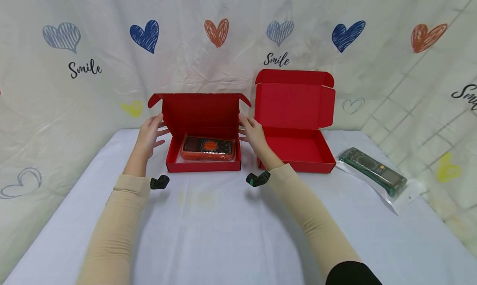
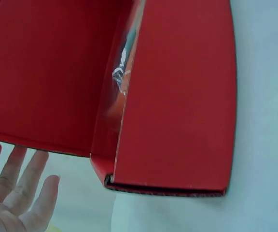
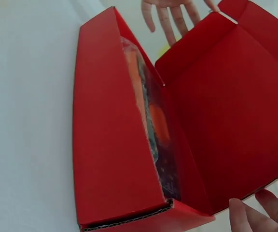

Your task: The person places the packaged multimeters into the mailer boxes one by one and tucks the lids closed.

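Observation:
A red cardboard box [image 1: 203, 167] stands with its lid [image 1: 201, 111] raised and its side flaps bent outward. Inside lies an orange and black multimeter [image 1: 209, 145] in clear plastic wrap. My left hand [image 1: 148, 135] is at the lid's left edge, fingers spread and straight, fingertips right at the edge in the left wrist view. On the opposite side, my right hand [image 1: 255, 136] has extended fingers [image 3: 272, 207] along the lid's right edge. Both hands hold the lid between them without curling round it.
Just right stands a second red box [image 1: 298, 166], its lid fully upright and nothing inside. Farther right, a green multimeter [image 1: 372, 169] in a clear bag lies on the white-covered table [image 1: 208, 235]. Behind rises a white cloth backdrop [image 1: 238, 3] printed with hearts.

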A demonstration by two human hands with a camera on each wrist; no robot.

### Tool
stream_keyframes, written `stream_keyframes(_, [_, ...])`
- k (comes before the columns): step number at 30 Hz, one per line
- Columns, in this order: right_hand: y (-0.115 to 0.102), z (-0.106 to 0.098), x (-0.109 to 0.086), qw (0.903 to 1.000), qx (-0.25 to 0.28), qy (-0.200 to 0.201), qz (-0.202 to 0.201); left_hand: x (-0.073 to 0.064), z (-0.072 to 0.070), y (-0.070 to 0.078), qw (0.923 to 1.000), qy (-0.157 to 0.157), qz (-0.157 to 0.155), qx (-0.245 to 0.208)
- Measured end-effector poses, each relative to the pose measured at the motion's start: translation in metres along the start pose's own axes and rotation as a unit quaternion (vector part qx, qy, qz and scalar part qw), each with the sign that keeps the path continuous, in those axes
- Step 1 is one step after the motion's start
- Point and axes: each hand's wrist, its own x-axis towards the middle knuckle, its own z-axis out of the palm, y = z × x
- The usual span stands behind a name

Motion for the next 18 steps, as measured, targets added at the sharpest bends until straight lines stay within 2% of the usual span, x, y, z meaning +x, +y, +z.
stream_keyframes(7, [0.002,0.000,-0.005,0.9997,0.017,-0.016,-0.003,0.000,-0.005,-0.006,0.9997,-0.021,0.008,0.000])
stream_keyframes(18, [0.005,-0.001,-0.009,0.9994,0.013,-0.031,-0.004,-0.003,-0.010,-0.012,0.9988,-0.041,0.026,-0.009])
